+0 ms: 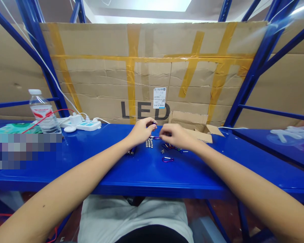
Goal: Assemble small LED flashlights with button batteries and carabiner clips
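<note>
My left hand (143, 131) is closed, with a small dark purplish piece at its fingertips that I cannot make out. Just to its right, my right hand (176, 135) has its fingers curled in; whatever they may hold is hidden. Between the hands, on the table, lies a purple carabiner (155, 137). Small silver metal pieces (149, 143) sit in neat rows below the left hand. A heap of coloured carabiners (171, 147) is partly under my right hand, beside a small silver ring (162, 152). Closer to me rests another purple carabiner (168, 159).
Dark slim pieces (131, 151) lie beside my left wrist on the blue table (142, 175). An open cardboard box (200, 135) stands behind my right hand. To the left are a water bottle (44, 113) and a white power strip (87, 126). A cardboard wall (103, 81) closes the back.
</note>
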Action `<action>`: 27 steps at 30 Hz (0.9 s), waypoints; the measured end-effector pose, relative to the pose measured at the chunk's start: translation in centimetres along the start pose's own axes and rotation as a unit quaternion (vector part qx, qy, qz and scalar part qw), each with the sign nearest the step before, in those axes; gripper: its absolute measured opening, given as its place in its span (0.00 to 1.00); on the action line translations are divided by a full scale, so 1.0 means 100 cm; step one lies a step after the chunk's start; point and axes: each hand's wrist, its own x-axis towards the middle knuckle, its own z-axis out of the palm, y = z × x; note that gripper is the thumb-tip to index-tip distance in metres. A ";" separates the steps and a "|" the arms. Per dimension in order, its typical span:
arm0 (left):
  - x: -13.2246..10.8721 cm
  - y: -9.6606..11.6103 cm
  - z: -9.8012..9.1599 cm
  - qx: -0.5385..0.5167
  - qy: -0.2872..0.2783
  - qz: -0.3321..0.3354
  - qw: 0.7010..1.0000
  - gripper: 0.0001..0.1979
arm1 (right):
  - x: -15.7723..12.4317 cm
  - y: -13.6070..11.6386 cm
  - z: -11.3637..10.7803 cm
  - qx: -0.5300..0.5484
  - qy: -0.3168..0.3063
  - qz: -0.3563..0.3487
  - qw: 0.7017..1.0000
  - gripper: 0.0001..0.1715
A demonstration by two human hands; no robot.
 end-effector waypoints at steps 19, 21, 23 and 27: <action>0.003 -0.009 0.001 0.041 0.003 0.023 0.999 0.07 | -0.009 -0.007 -0.004 0.012 -0.189 -0.022 0.982 0.09; 0.002 -0.009 0.002 0.044 -0.001 0.028 0.999 0.07 | -0.010 -0.011 0.000 0.014 -0.217 -0.024 0.976 0.09; 0.002 -0.010 0.002 0.048 -0.006 0.035 0.998 0.07 | -0.011 -0.011 0.001 0.018 -0.231 -0.021 0.973 0.09; 0.001 -0.010 0.004 0.059 -0.006 0.045 0.997 0.07 | -0.012 -0.014 0.000 0.016 -0.237 -0.015 0.971 0.10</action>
